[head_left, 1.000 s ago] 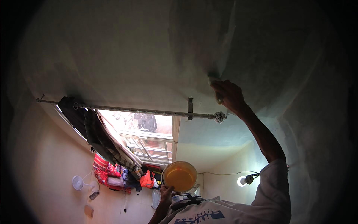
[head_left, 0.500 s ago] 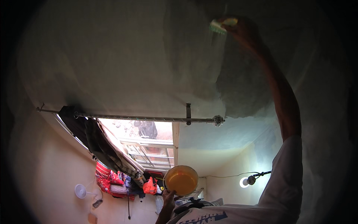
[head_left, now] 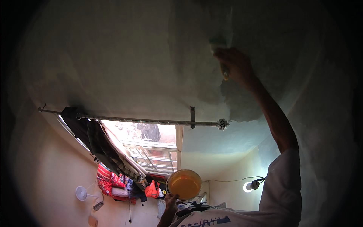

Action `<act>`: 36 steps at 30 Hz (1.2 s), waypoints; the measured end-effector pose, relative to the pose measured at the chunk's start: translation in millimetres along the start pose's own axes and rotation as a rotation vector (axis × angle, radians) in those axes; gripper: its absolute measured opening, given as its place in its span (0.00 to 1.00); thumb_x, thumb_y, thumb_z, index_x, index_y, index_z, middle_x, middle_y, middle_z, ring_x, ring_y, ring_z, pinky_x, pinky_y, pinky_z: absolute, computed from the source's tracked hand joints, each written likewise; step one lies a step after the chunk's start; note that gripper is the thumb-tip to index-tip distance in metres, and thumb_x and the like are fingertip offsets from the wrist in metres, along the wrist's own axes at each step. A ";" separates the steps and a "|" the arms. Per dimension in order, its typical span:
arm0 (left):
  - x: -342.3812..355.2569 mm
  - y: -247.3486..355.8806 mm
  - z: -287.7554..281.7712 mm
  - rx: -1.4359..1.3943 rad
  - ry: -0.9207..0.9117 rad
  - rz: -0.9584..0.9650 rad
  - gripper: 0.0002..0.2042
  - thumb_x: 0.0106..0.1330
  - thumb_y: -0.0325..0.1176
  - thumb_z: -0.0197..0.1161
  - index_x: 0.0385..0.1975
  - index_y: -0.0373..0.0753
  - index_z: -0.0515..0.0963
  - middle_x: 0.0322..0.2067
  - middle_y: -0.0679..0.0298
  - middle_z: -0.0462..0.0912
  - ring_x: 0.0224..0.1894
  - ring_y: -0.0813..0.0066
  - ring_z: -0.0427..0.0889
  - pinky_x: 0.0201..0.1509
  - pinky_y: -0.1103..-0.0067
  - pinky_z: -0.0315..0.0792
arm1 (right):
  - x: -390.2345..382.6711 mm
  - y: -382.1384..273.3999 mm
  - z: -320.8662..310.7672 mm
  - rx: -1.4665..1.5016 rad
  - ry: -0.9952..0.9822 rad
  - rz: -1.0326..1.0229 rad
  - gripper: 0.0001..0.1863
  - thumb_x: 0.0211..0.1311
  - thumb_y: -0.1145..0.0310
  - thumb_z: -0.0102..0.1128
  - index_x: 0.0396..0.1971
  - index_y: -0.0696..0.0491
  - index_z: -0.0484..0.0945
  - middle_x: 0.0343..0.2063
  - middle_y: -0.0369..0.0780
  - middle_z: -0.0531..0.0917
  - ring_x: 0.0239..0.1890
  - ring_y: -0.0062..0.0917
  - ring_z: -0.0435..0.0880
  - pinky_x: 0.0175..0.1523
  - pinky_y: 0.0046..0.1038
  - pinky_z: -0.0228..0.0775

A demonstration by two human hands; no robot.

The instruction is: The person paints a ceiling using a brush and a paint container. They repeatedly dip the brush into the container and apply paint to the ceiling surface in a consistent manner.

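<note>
- Currently your right hand point(head_left: 235, 62) is raised high over the curtain rod point(head_left: 162, 122), fingers closed around a brush point(head_left: 218, 46); slight blur.
- Brush: bristle end points up, at the grey wall point(head_left: 113, 75); yellowish handle end hangs below your fingers. Firm contact of bristles with wall: cannot tell.
- Darker patch point(head_left: 242, 100) on the wall, below your right hand, reaching down near the rod's beaded end.
- Your left hand point(head_left: 171, 202), low, is closed on the near edge of a round tub point(head_left: 184, 173), thumb at the rim. Tub opening faces you; orange-yellow contents within.
- Tub position: in front of your chest, below the window point(head_left: 159, 145), well apart from the brush.
- Left of the window: dark curtain point(head_left: 99, 140) bunched on the rod.
- Right: lit bulb point(head_left: 247, 187), near your sleeve.
</note>
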State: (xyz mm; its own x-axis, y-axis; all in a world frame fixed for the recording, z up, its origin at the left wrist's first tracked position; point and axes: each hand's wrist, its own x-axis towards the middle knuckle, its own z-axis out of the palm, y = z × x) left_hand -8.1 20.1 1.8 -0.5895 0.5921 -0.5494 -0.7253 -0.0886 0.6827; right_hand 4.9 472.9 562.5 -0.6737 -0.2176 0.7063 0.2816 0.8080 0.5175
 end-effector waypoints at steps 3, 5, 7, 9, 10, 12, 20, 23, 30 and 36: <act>12.8 -14.5 -10.8 0.022 0.000 0.018 0.16 0.58 0.24 0.70 0.34 0.41 0.66 0.28 0.66 0.73 0.28 0.78 0.74 0.25 0.72 0.75 | -6.1 -13.9 -11.6 0.135 -0.151 0.097 0.18 0.57 0.72 0.66 0.48 0.44 0.83 0.46 0.34 0.86 0.47 0.33 0.84 0.52 0.36 0.78; 10.0 -12.8 -11.1 0.025 0.022 0.014 0.16 0.57 0.24 0.71 0.33 0.42 0.66 0.28 0.67 0.72 0.27 0.79 0.73 0.25 0.74 0.72 | 9.8 -2.0 -12.5 0.141 -0.095 0.087 0.16 0.59 0.67 0.66 0.48 0.44 0.83 0.45 0.35 0.86 0.46 0.33 0.85 0.51 0.37 0.78; -12.9 18.6 21.8 0.009 0.015 -0.050 0.17 0.56 0.23 0.71 0.32 0.42 0.65 0.27 0.68 0.71 0.26 0.80 0.71 0.26 0.76 0.70 | 39.2 30.5 -29.7 0.116 -0.131 0.068 0.14 0.65 0.61 0.63 0.49 0.44 0.83 0.44 0.38 0.87 0.46 0.33 0.86 0.52 0.38 0.77; -20.8 25.6 23.7 0.005 0.026 -0.068 0.17 0.55 0.23 0.71 0.32 0.42 0.66 0.26 0.68 0.70 0.25 0.80 0.70 0.26 0.77 0.69 | 88.3 42.1 -54.1 -0.005 -0.401 0.252 0.15 0.65 0.60 0.62 0.50 0.44 0.83 0.44 0.39 0.87 0.46 0.33 0.86 0.54 0.38 0.75; -15.8 18.0 13.4 0.014 0.028 -0.058 0.17 0.55 0.24 0.72 0.32 0.42 0.66 0.26 0.68 0.70 0.25 0.79 0.70 0.26 0.77 0.69 | 98.5 66.0 -46.2 0.044 -0.295 0.203 0.15 0.66 0.60 0.62 0.50 0.44 0.83 0.45 0.38 0.86 0.47 0.33 0.85 0.55 0.38 0.75; -0.8 1.3 -3.2 0.033 0.019 -0.031 0.17 0.54 0.24 0.72 0.32 0.43 0.66 0.26 0.69 0.70 0.24 0.79 0.70 0.25 0.76 0.69 | 115.1 78.7 -54.6 0.050 -0.150 0.207 0.14 0.64 0.62 0.62 0.48 0.45 0.84 0.43 0.39 0.87 0.46 0.34 0.85 0.53 0.37 0.76; -3.2 0.6 -1.3 0.032 0.006 -0.029 0.18 0.53 0.25 0.72 0.33 0.43 0.66 0.27 0.68 0.71 0.26 0.77 0.73 0.25 0.72 0.72 | 105.0 61.1 -41.6 -0.088 0.247 0.043 0.16 0.61 0.64 0.65 0.50 0.45 0.83 0.46 0.37 0.86 0.47 0.33 0.84 0.54 0.37 0.75; 1.0 -0.3 3.3 0.049 0.038 -0.046 0.18 0.54 0.25 0.72 0.33 0.43 0.66 0.28 0.67 0.72 0.26 0.75 0.74 0.24 0.71 0.74 | 48.0 35.5 -25.7 -0.216 0.077 -0.017 0.23 0.54 0.70 0.68 0.53 0.42 0.81 0.50 0.32 0.84 0.49 0.30 0.83 0.56 0.34 0.76; -8.1 11.0 9.3 0.034 -0.025 -0.028 0.17 0.56 0.26 0.71 0.34 0.43 0.65 0.29 0.66 0.72 0.26 0.74 0.76 0.25 0.68 0.78 | -25.9 -24.8 -5.6 0.101 -0.246 0.059 0.24 0.52 0.73 0.68 0.52 0.42 0.81 0.49 0.34 0.84 0.45 0.31 0.84 0.51 0.32 0.78; -16.4 13.4 6.6 -0.002 0.005 -0.021 0.15 0.57 0.25 0.70 0.34 0.41 0.67 0.29 0.64 0.76 0.26 0.73 0.79 0.25 0.71 0.79 | 50.6 28.3 -33.8 0.075 -0.257 0.122 0.18 0.64 0.68 0.62 0.54 0.43 0.81 0.50 0.39 0.85 0.50 0.36 0.85 0.55 0.36 0.76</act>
State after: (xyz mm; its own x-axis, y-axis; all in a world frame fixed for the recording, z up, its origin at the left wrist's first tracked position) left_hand -5.8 14.4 23.2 -0.5763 0.5895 -0.5659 -0.7380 -0.0781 0.6702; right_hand 1.9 466.2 629.2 -0.7916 0.0222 0.6107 0.3265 0.8601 0.3920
